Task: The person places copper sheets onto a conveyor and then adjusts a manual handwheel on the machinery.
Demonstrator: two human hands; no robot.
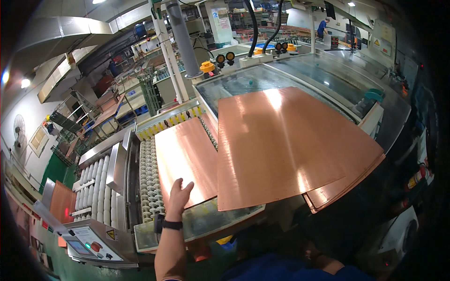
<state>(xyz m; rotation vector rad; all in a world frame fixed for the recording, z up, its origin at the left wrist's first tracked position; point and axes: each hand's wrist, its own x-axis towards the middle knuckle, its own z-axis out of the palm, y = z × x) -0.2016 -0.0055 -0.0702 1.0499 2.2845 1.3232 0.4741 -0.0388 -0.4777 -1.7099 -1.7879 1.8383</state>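
Observation:
My left hand (178, 198) is open, thumb and fingers apart, at the near edge of a copper sheet (185, 154) lying on the conveyor rollers. Whether the fingertips touch that sheet I cannot tell. A dark band is round the left wrist. To the right, a large copper sheet (286, 150) rests over the machine's clear cover. Beneath its near right corner, more copper sheets (335, 189) stick out. My right hand (313, 252) is low and close to my body, in shadow; its fingers are not distinct.
White rollers (148, 178) run beside the sheet on the conveyor. On the left stands a steel roller unit (96, 187) with a control panel (86, 244). Pressure gauges (225, 58) and black hoses (253, 28) rise behind the clear cover (323, 70). A person (323, 28) stands far off at the back right.

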